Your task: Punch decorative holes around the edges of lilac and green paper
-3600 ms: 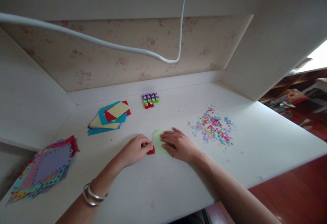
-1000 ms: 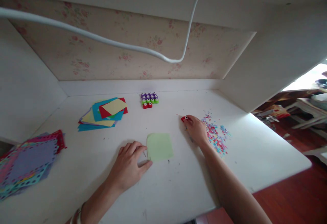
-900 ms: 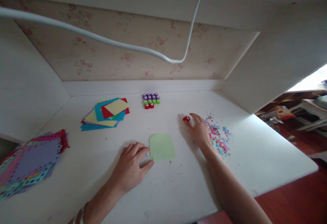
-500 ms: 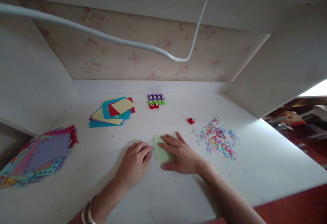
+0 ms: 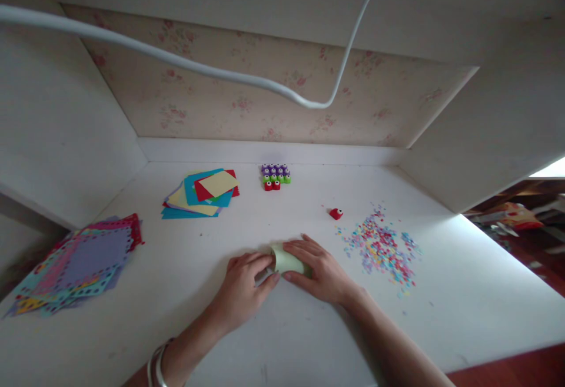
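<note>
A small sheet of pale green paper [image 5: 286, 261] lies between my hands, curled up into a rounded shape. My left hand [image 5: 249, 281] grips its left edge, with the fingers behind and the thumb in front. Over the paper's right part bends my right hand [image 5: 320, 270], fingers on top and thumb at the near side, holding it; that end is hidden under the palm. A red craft punch [image 5: 336, 214] sits alone beyond my right hand.
Punched confetti [image 5: 382, 245] is scattered at the right. Several purple, green and red punches [image 5: 276, 176] stand in rows at the back. Coloured paper sheets [image 5: 200, 194] are stacked at back left, hole-edged sheets [image 5: 88, 263] at far left. A white cable [image 5: 198, 69] hangs across the view.
The green paper has gone from lying flat to curled. My left hand has moved onto its left edge, and my right hand's spread fingers have closed around it. The view has shifted slightly.
</note>
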A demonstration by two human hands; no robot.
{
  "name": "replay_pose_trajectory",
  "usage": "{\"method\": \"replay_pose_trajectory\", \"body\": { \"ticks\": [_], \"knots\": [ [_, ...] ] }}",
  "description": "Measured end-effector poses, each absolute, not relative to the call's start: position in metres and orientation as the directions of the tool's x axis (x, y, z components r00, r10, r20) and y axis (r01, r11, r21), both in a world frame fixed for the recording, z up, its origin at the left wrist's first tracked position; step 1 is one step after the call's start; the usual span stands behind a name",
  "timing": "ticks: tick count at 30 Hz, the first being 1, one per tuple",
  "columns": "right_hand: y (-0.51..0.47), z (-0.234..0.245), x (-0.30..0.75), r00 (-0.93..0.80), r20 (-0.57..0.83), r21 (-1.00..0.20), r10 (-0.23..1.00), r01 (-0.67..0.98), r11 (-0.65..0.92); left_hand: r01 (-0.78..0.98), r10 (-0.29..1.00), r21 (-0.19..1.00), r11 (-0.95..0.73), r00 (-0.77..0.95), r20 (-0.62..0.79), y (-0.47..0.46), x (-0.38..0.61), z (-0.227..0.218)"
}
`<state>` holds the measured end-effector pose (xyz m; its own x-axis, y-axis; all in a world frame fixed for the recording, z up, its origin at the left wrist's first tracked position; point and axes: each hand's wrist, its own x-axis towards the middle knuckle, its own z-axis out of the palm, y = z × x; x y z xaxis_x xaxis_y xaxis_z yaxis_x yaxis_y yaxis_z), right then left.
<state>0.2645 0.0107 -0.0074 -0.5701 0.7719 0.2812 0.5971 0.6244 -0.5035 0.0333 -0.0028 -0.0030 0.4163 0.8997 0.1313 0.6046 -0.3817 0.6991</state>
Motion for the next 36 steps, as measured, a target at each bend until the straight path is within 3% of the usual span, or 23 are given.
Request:
{"method": "replay_pose_trajectory", "body": {
  "ticks": [4,17,21,28,36],
  "knots": [
    [0.01,-0.006,0.262,-0.576,0.269,-0.5,0.772,0.602,0.623,0.56,0.898,0.752,-0.347,0.43,0.094,-0.001,0.034,-0.002],
    [0.008,-0.004,0.264,-0.591,0.253,-0.497,0.766,0.6,0.627,0.586,0.916,0.772,-0.245,0.401,-0.014,0.001,0.031,0.001],
    [0.008,-0.002,0.264,-0.601,0.222,-0.468,0.768,0.625,0.625,0.57,0.888,0.766,-0.299,0.459,0.005,0.001,0.027,0.004],
    [-0.002,0.006,0.255,-0.665,0.199,-0.277,0.72,0.666,0.692,0.604,0.873,0.687,-0.404,0.479,0.092,-0.003,0.028,-0.001],
    [-0.01,-0.009,0.24,-0.714,0.158,-0.33,0.682,0.612,0.718,0.647,0.867,0.624,-0.438,0.486,0.105,-0.005,0.028,0.002]
  ]
}}
